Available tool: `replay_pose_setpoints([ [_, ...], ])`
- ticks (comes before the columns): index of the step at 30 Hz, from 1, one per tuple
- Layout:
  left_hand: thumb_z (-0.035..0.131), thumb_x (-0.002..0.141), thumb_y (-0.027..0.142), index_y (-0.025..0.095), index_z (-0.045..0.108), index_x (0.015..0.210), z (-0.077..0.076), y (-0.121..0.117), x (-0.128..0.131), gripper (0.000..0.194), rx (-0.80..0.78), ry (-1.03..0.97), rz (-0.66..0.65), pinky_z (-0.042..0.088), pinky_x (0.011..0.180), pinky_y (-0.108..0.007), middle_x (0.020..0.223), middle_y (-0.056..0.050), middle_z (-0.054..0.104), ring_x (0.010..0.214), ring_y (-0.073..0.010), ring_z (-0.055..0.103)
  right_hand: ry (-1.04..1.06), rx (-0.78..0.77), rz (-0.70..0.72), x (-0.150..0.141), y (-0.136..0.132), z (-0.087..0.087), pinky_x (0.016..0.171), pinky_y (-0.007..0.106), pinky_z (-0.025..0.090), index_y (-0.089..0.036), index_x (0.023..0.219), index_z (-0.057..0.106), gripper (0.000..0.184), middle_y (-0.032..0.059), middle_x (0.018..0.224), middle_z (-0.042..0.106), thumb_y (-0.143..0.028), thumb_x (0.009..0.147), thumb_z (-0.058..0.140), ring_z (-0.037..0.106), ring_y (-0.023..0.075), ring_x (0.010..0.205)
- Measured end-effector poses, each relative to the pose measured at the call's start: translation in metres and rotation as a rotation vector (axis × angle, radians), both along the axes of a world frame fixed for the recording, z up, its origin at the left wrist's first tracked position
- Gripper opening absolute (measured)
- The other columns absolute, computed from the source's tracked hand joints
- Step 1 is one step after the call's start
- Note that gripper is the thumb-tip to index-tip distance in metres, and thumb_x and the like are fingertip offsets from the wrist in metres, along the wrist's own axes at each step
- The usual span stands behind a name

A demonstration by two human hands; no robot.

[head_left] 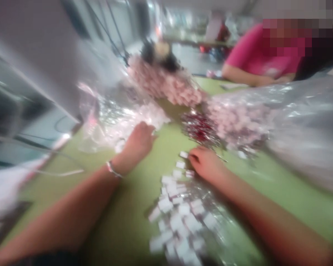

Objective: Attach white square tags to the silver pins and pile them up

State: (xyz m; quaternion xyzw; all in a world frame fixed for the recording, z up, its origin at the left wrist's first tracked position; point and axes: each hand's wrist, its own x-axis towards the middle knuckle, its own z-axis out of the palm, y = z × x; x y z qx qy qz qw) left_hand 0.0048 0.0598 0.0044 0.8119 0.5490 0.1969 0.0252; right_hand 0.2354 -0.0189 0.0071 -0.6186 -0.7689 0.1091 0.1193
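My left hand point(139, 143), a bracelet on its wrist, is curled at the right edge of a heap of small whitish pieces point(152, 112) on clear plastic. Its fingertips point away from me, and what they hold is hidden. The fingers of my right hand point(207, 162) are bent together over the green table, close to a small white block point(184, 154). Just beyond it lies a bundle of thin silvery and dark red pieces point(200, 127). Blur hides what those fingers hold. Many more white blocks point(180, 218) are heaped nearer to me, between my forearms.
Pale pink bundles point(166, 83) lie at the back of the green table point(133, 210), with another pink heap point(234, 122) at the right. A large clear plastic bag point(308, 129) bulges over the right side. Across the table sits a person in a pink top point(249, 51).
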Motion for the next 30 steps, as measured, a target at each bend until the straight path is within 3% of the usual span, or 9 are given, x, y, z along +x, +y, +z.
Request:
replay_pose_setpoints([
  [3, 0.044, 0.089, 0.021, 0.012, 0.061, 0.109, -0.004, 0.008, -0.01, 0.027, -0.049, 0.179, 0.01, 0.045, 0.079, -0.039, 0.095, -0.016, 0.058, 0.092, -0.0306, 0.056, -0.02, -0.092, 0.074, -0.009, -0.014, 0.002, 0.063, 0.027, 0.036, -0.016, 0.077, 0.062, 0.02, 0.0055, 0.08, 0.061, -0.017, 0.09, 0.046, 0.052, 0.0137, 0.067],
  [8, 0.043, 0.089, 0.023, 0.016, 0.065, 0.097, -0.002, 0.012, -0.015, 0.025, -0.118, 0.238, -0.046, 0.045, 0.078, -0.036, 0.096, -0.013, 0.061, 0.09, -0.0283, 0.059, -0.108, -0.285, 0.257, -0.01, -0.023, 0.022, 0.056, 0.026, 0.033, -0.018, 0.073, 0.061, 0.018, 0.0026, 0.071, 0.062, -0.012, 0.086, 0.05, 0.049, 0.0121, 0.059],
  [10, 0.044, 0.088, 0.023, 0.017, 0.066, 0.094, -0.001, 0.013, -0.017, 0.024, -0.126, 0.24, -0.061, 0.045, 0.077, -0.036, 0.096, -0.013, 0.062, 0.089, -0.028, 0.06, -0.118, -0.244, 0.174, 0.002, -0.015, 0.028, 0.057, 0.026, 0.034, -0.02, 0.068, 0.061, 0.027, 0.0022, 0.071, 0.063, -0.02, 0.091, 0.046, 0.052, 0.013, 0.061],
  [14, 0.041, 0.088, 0.023, 0.015, 0.068, 0.084, 0.003, 0.013, -0.015, 0.028, -0.099, 0.238, -0.052, 0.044, 0.075, -0.037, 0.088, -0.015, 0.064, 0.086, -0.0301, 0.06, -0.271, 0.01, -0.175, 0.03, 0.008, 0.022, 0.061, 0.029, 0.035, -0.019, 0.087, 0.065, 0.013, 0.009, 0.092, 0.065, -0.023, 0.089, 0.053, 0.057, 0.0176, 0.073],
  [16, 0.041, 0.089, 0.024, 0.016, 0.069, 0.083, 0.008, 0.009, -0.01, 0.03, -0.11, 0.122, -0.042, 0.044, 0.076, -0.038, 0.088, -0.014, 0.067, 0.086, -0.0302, 0.061, -0.324, 0.035, -0.224, 0.038, 0.015, 0.013, 0.062, 0.03, 0.035, -0.017, 0.091, 0.064, 0.013, 0.0118, 0.096, 0.064, -0.025, 0.087, 0.055, 0.057, 0.0191, 0.074],
  [18, 0.046, 0.088, 0.027, 0.019, 0.071, 0.088, 0.012, 0.003, -0.003, 0.026, -0.197, -0.116, -0.035, 0.045, 0.075, -0.035, 0.088, -0.01, 0.07, 0.085, -0.0275, 0.063, -0.313, 0.016, -0.2, 0.04, 0.018, 0.007, 0.061, 0.03, 0.035, -0.018, 0.087, 0.064, 0.013, 0.0105, 0.092, 0.064, -0.024, 0.087, 0.053, 0.056, 0.0183, 0.072],
  [23, 0.057, 0.084, 0.039, 0.016, 0.07, 0.093, 0.005, -0.014, 0.015, 0.027, -0.781, -0.705, -0.026, 0.043, 0.048, -0.026, 0.068, -0.006, 0.068, 0.051, -0.0137, 0.056, -0.182, -0.01, -0.155, 0.032, 0.015, 0.011, 0.059, 0.028, 0.033, -0.018, 0.082, 0.063, 0.016, 0.0063, 0.084, 0.064, -0.022, 0.089, 0.048, 0.053, 0.0155, 0.069],
  [25, 0.06, 0.083, 0.039, 0.014, 0.069, 0.089, -0.001, -0.018, 0.021, 0.027, -0.898, -0.825, -0.037, 0.04, 0.044, -0.024, 0.067, -0.006, 0.066, 0.047, -0.0106, 0.053, -0.187, 0.004, -0.148, 0.028, 0.013, 0.014, 0.06, 0.028, 0.032, -0.018, 0.086, 0.063, 0.017, 0.0068, 0.088, 0.063, -0.022, 0.09, 0.047, 0.054, 0.0156, 0.07],
  [30, 0.067, 0.081, 0.028, 0.013, 0.068, 0.107, -0.01, -0.021, 0.024, 0.029, -1.045, -1.125, -0.041, 0.052, 0.066, -0.026, 0.083, -0.008, 0.069, 0.069, -0.0121, 0.064, -0.24, -0.007, -0.204, 0.027, 0.017, 0.011, 0.063, 0.03, 0.034, -0.017, 0.096, 0.064, 0.018, 0.0113, 0.101, 0.062, -0.027, 0.09, 0.051, 0.056, 0.0187, 0.077],
])
